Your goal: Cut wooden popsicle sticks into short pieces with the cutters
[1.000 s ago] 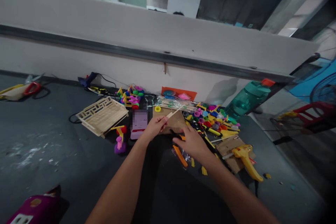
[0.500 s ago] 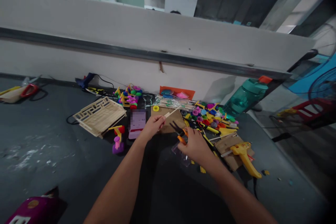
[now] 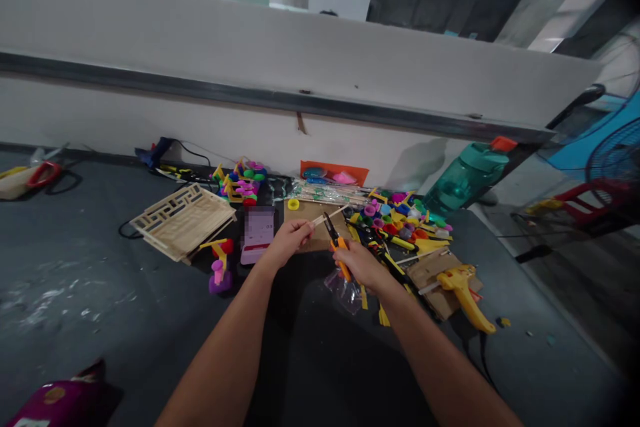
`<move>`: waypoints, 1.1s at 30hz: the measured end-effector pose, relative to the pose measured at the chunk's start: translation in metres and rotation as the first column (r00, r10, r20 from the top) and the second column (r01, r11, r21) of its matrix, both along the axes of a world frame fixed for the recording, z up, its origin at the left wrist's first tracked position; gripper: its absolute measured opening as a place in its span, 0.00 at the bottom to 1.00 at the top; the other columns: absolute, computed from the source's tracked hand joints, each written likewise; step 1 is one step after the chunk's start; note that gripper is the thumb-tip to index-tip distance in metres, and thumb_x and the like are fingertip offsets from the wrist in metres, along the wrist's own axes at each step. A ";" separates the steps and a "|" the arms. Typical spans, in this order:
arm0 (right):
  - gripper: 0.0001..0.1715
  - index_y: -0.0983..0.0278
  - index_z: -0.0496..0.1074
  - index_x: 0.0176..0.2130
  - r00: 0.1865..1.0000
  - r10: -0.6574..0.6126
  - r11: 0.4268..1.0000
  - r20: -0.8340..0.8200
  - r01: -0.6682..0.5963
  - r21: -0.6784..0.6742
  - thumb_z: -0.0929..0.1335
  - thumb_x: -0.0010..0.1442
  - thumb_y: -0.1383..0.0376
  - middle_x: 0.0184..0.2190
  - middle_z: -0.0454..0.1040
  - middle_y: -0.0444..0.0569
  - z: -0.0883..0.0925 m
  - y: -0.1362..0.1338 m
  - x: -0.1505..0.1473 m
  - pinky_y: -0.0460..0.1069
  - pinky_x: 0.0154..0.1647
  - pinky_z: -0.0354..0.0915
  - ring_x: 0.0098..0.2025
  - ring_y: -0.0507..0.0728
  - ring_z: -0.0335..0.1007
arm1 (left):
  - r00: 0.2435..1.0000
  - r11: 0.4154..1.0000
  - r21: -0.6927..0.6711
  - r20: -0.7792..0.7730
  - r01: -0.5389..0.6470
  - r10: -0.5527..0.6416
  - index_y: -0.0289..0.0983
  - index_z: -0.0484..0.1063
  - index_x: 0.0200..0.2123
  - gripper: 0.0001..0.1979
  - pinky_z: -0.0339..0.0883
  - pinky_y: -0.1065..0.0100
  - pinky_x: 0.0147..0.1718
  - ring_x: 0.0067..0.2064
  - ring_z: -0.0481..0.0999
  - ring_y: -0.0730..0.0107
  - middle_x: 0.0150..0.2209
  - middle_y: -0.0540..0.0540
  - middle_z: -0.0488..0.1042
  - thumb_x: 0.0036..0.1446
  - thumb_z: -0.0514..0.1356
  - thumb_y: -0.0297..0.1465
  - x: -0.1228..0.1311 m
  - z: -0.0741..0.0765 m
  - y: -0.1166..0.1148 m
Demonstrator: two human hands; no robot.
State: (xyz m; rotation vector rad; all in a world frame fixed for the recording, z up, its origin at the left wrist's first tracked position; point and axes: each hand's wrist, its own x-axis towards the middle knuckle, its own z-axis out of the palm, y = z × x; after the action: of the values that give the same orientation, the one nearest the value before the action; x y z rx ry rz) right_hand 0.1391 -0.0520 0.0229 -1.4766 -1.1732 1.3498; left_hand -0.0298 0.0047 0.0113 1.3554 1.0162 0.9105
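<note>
- The left hand (image 3: 287, 243) sits at the centre of the frame, its thumb and fingers pinched together on a craft stick (image 3: 327, 217).
- The stick's free end points up and to the right, above a piece of cardboard (image 3: 320, 240).
- The right hand (image 3: 363, 267) is just right of it, fingers curled closed around orange-handled snips (image 3: 340, 257); how each finger lies is hidden.
- The snips' black tips are close beside the stick; whether they touch it is hard to tell.
- A clear plastic bag (image 3: 343, 293) lies under the right hand.
- Colored plastic caps (image 3: 395, 223) are piled to the right.
- A short, firm pinch close to the stick's end would keep it from wobbling near the tips.
- Compared with the earlier frame, the snips now stand more upright, tips raised toward the stick, and more of the bag shows.
</note>
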 end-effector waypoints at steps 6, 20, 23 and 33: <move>0.06 0.63 0.67 0.27 0.999 0.051 0.990 0.005 -0.050 -0.135 0.64 0.45 0.64 0.18 0.64 0.40 0.002 0.001 0.000 0.44 0.17 0.57 0.18 0.49 0.59 | 0.996 0.996 -0.003 0.013 0.087 -0.087 0.34 0.63 0.20 0.15 0.43 0.76 0.15 0.16 0.52 0.82 0.14 0.56 0.55 0.50 0.55 0.39 0.003 0.001 -0.002; 0.10 0.64 0.67 0.30 0.999 0.053 0.984 -0.006 -0.054 -0.170 0.63 0.44 0.63 0.22 0.65 0.44 0.000 0.001 -0.001 0.44 0.20 0.62 0.24 0.51 0.63 | 0.986 0.986 0.006 0.008 0.164 -0.164 0.34 0.63 0.21 0.15 0.43 0.76 0.16 0.17 0.52 0.82 0.15 0.55 0.56 0.51 0.55 0.40 0.003 -0.003 -0.001; 0.10 0.64 0.67 0.30 0.998 0.065 0.983 -0.008 -0.065 -0.174 0.63 0.44 0.63 0.23 0.65 0.43 0.000 0.001 0.000 0.44 0.21 0.63 0.26 0.51 0.64 | 0.986 0.986 0.002 0.003 0.164 -0.164 0.34 0.63 0.21 0.16 0.43 0.76 0.16 0.17 0.52 0.82 0.15 0.56 0.56 0.51 0.55 0.40 0.003 -0.003 -0.001; 0.10 0.64 0.65 0.30 0.996 0.092 0.976 0.001 -0.090 -0.198 0.62 0.44 0.63 0.24 0.65 0.44 0.001 0.000 0.001 0.45 0.22 0.64 0.25 0.51 0.64 | 0.986 0.986 0.018 -0.036 0.165 -0.165 0.34 0.63 0.21 0.15 0.43 0.76 0.16 0.17 0.52 0.82 0.14 0.56 0.55 0.51 0.55 0.40 0.003 -0.003 -0.001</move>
State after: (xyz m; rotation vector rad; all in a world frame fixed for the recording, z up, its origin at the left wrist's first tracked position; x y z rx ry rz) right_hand 0.1401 -0.0523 0.0234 -1.5858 -1.1520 1.5614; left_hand -0.0266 0.0039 0.0080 1.4541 0.9074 0.7782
